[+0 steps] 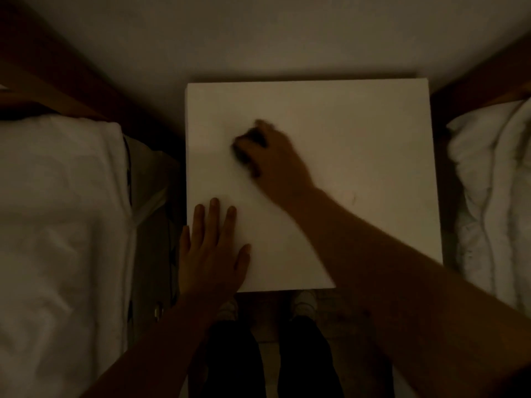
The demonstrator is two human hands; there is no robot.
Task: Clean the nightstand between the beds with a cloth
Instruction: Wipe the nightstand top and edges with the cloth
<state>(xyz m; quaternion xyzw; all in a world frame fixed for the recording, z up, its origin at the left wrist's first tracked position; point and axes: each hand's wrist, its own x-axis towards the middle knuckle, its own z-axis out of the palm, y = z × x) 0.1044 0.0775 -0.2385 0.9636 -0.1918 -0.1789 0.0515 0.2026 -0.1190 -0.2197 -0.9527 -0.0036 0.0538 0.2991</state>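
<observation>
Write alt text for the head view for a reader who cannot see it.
A right hand presses a dark crumpled cloth onto a square white nightstand top, blurred by motion. The left hand lies flat at the top's near-left corner. White bedding flanks both sides in dim light.

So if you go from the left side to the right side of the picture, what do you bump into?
White-sheeted bed on the left → flat left hand → dark cloth under the right hand → square white nightstand top → rumpled white duvet on the right bed.
</observation>
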